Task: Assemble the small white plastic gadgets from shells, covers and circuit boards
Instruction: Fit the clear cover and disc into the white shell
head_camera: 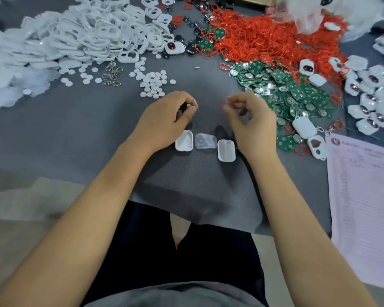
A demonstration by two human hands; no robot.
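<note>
Three small parts lie in a row on the grey mat just below my hands: a white shell [184, 141] on the left, a clear cover [205, 141] in the middle and a second white shell [226, 150] on the right. My left hand [169, 116] hovers above the left shell with its fingers curled around something small and dark; what it is I cannot tell. My right hand [251, 116] hangs over the right shell, thumb and forefinger pinched on a tiny, blurred piece.
A heap of white frames [75, 36] fills the far left, with white round discs [152, 84] and metal clasps [112, 75] before it. Red rings [264, 38] and green circuit boards [286, 91] lie at right, finished gadgets [372, 96] and a printed sheet [364, 207] farther right.
</note>
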